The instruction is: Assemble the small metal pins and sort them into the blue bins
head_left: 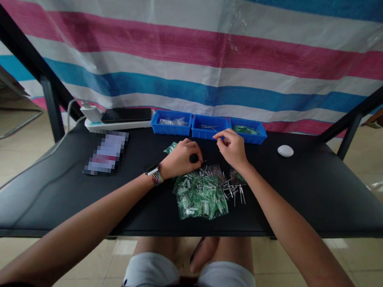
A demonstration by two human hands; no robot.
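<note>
My left hand (181, 159), with a watch and a patterned band at its wrist, is closed on a small black round-ended object (194, 158). A thin tip shows beside it, but the object's kind is unclear. My right hand (232, 148) is raised at the front of the middle blue bin (208, 135), its fingers pinched together. Whatever they hold, if anything, is too small to make out. Below both hands lies a pile of green-tinted plastic packets (201, 199). Loose thin metal pins (236, 192) are scattered along its far and right sides.
The left blue bin (171, 130) holds clear bags, the right blue bin (248, 138) green packets. A power strip (119, 125) carries a dark phone (127, 115). A blurred phone-like object (107, 152), a cable (48, 155) and a white oval object (285, 150) lie on the black table.
</note>
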